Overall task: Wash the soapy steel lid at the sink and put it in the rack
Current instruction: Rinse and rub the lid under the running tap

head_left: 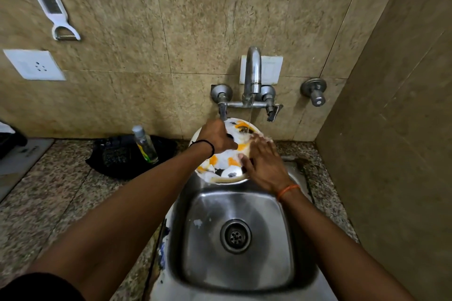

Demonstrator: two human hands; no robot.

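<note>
The round steel lid [226, 160], coated in white foam with orange patches, is held tilted above the far end of the sink [200, 215]. My left hand [216, 137] grips it near its dark middle knob. My right hand [263, 165] lies flat with fingers spread over the lid's right side, and foam clings to the fingertips. A thin stream of water [251, 112] falls from the tap [253, 71] onto the lid's upper part. Both hands hide part of the lid's face.
A black rack [115, 157] lies on the granite counter left of the sink, with a clear bottle [145, 144] standing at it. The basin holds only its drain [235, 236]. On the wall are a white grater [46, 0], a socket [34, 65] and a valve [314, 91].
</note>
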